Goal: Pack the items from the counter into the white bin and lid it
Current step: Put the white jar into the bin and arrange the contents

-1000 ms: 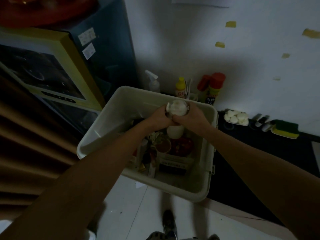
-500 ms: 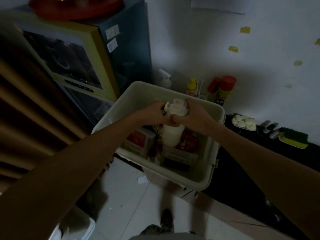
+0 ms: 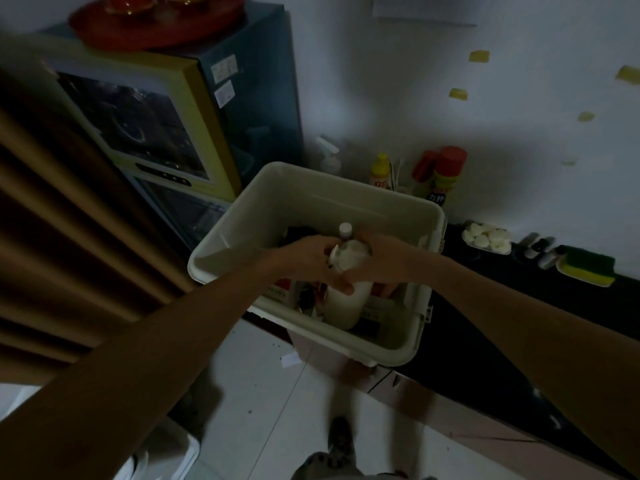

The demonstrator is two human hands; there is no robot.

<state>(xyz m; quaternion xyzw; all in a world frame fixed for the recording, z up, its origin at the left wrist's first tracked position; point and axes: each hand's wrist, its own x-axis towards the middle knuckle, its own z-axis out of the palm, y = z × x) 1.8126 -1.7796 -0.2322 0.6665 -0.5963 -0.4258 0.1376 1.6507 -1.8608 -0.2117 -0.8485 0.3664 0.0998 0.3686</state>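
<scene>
The white bin (image 3: 322,199) stands on the dark counter's left end, with boxes and dark items packed inside. A large white bottle (image 3: 344,299) stands in the bin near its front wall, tilted slightly. My left hand (image 3: 308,258) and my right hand (image 3: 377,261) both grip the bottle's upper part from either side. Just behind the hands a small white cap (image 3: 345,230) of a second bottle sticks up. No lid is in view.
Behind the bin stand a spray bottle (image 3: 329,157), a yellow bottle (image 3: 380,169) and red-capped cans (image 3: 446,171). To the right lie a tray of white round pieces (image 3: 488,237) and a yellow-green sponge (image 3: 588,268). A glass-door cabinet (image 3: 149,133) stands at left.
Both hands have lowered the white bottle deeper into the bin. The camera has shifted, so the bin now sits further right and lower in view.
</scene>
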